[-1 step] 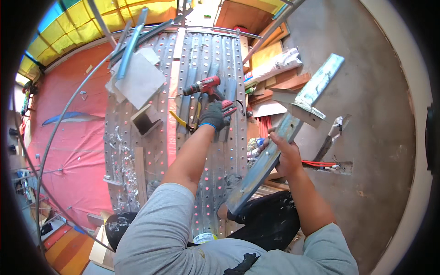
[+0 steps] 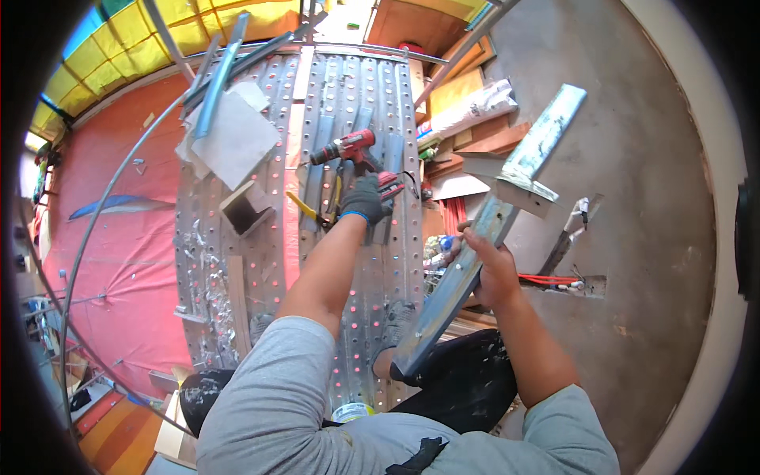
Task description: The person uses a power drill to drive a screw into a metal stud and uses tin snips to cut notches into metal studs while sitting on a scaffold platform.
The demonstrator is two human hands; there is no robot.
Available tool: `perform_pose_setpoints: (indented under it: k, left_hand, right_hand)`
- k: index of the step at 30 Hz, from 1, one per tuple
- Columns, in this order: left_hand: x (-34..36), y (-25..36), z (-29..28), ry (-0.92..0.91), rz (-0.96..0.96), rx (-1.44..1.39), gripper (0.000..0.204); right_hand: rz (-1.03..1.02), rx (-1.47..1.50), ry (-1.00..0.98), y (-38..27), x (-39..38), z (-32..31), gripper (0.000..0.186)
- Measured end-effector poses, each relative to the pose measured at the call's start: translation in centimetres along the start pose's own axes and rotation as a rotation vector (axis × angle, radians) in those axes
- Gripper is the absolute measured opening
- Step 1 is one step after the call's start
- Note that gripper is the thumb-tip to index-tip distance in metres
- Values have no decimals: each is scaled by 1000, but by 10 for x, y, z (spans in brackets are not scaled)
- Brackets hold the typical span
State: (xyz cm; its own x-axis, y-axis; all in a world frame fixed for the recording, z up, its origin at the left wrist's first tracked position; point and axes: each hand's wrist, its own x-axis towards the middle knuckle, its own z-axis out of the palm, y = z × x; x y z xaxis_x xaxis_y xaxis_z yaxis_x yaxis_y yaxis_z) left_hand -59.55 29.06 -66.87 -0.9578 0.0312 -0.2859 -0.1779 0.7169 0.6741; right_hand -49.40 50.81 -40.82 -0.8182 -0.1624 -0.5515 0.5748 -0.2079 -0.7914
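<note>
My left hand (image 2: 362, 199), in a dark work glove, is closed at the grip of a red and black cordless drill (image 2: 354, 146) lying on the perforated metal platform (image 2: 317, 261). Its fingertips are partly hidden. Bare, my right hand (image 2: 495, 267) wraps round a long metal channel (image 2: 455, 305), which slants from my knee up to the far right. Across the channel's upper part sits a flat metal bracket (image 2: 529, 195), and a paint-worn metal piece (image 2: 546, 131) extends beyond it. Yellow-handled pliers (image 2: 305, 207) lie beside my gloved hand.
Pale sheets (image 2: 237, 138) and metal strips (image 2: 222, 75) rest at the platform's far left, near a short square tube (image 2: 247, 210). Wood offcuts (image 2: 499, 142) and a white sack (image 2: 475, 109) are beside a grey wall (image 2: 641, 237). Orange conduits (image 2: 550, 280) emerge there.
The surroundings have shifted slightly left in view. Both hands keep their places on the drill and the channel.
</note>
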Motion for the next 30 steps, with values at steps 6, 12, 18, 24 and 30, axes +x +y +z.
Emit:
perform_pose_setpoints:
  k: [6, 12, 18, 24, 30]
  left_hand:
    - [34, -24, 37, 129, 13, -27, 84]
    - [43, -34, 31, 123, 137, -388, 66]
    - [23, 4, -53, 300, 220, -396, 46]
    - [-61, 27, -120, 146, 259, -956, 59]
    - [-174, 63, -160, -6, 305, -510, 72]
  right_hand:
    - [40, -22, -87, -3, 3, -6, 49]
    - [32, 41, -127, -8, 1, -8, 51]
    - [-67, 18, -108, -10, -6, -20, 48]
    - [-199, -58, -119, -10, -8, -20, 37]
    - [-314, -289, 38, -18, -12, -21, 37]
